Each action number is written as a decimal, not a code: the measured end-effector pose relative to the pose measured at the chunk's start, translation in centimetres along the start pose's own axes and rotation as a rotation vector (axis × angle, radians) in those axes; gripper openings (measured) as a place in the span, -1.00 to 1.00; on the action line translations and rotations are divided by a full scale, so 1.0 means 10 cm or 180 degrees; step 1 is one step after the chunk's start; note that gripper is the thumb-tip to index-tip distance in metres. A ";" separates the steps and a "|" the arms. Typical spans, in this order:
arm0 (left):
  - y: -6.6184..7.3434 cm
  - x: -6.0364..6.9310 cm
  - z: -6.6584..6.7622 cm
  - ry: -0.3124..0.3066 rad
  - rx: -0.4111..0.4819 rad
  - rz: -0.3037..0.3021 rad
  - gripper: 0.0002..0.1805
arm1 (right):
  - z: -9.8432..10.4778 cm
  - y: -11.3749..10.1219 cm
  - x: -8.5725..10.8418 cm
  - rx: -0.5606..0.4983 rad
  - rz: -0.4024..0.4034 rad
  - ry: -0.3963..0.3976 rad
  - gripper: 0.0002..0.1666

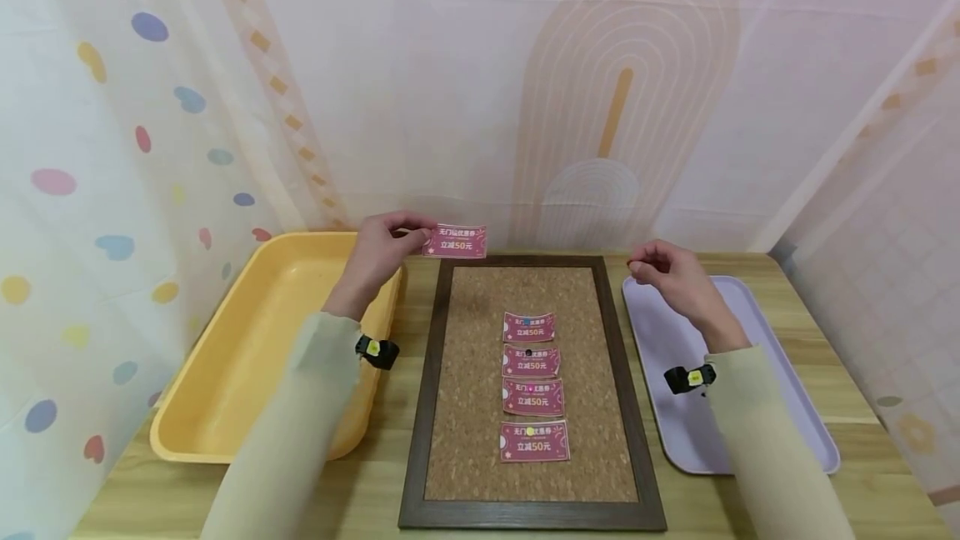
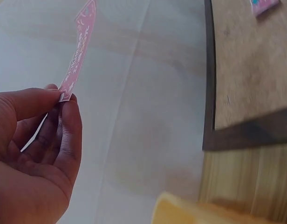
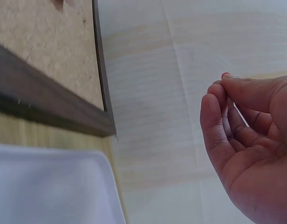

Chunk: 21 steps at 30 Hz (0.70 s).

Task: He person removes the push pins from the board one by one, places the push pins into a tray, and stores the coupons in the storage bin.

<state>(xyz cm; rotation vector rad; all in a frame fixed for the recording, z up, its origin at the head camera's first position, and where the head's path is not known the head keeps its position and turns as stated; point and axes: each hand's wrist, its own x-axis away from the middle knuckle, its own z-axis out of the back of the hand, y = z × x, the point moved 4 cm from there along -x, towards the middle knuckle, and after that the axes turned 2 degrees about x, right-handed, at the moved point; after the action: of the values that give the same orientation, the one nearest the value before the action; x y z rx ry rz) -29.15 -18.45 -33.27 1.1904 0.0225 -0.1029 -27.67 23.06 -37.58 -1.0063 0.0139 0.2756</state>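
Observation:
The left hand (image 1: pixel 378 257) pinches a pink coupon (image 1: pixel 459 242) by its left edge, above the back left corner of the cork board (image 1: pixel 468 373). In the left wrist view the coupon (image 2: pixel 78 56) stands up from between thumb and fingers. Over the back of the purple tray, the right hand (image 1: pixel 678 282) has thumb and fingertips together; a small red pin (image 3: pixel 225 75) shows at their tips in the right wrist view. Several pink coupons lie in a column on the board, among them one with a blue pin (image 1: pixel 528 332) and one with a yellow pin (image 1: pixel 534 444).
A yellow tray (image 1: pixel 225 357) stands left of the board, partly behind the left forearm. The purple tray (image 1: pixel 660 407) lies to the right, with the right forearm over it. A patterned curtain (image 1: pixel 450 107) hangs behind the wooden table (image 1: pixel 885 473).

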 end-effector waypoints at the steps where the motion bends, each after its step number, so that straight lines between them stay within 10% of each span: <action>1: -0.01 0.01 0.03 -0.0008 -0.0021 -0.0005 -0.69 | 0.01 0.02 0.01 0.0026 -0.0016 -0.0005 -0.76; 21: -0.27 0.03 0.63 -0.0133 -0.0366 0.0082 -0.65 | 0.26 0.27 0.13 0.0416 -0.0101 -0.0082 -0.77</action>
<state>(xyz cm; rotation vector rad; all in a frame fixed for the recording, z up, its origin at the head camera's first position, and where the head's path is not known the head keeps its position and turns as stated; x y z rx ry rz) -29.33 -25.32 -33.44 1.0732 -0.0234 -0.1027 -27.37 26.88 -38.55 -0.8722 -0.0073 0.2555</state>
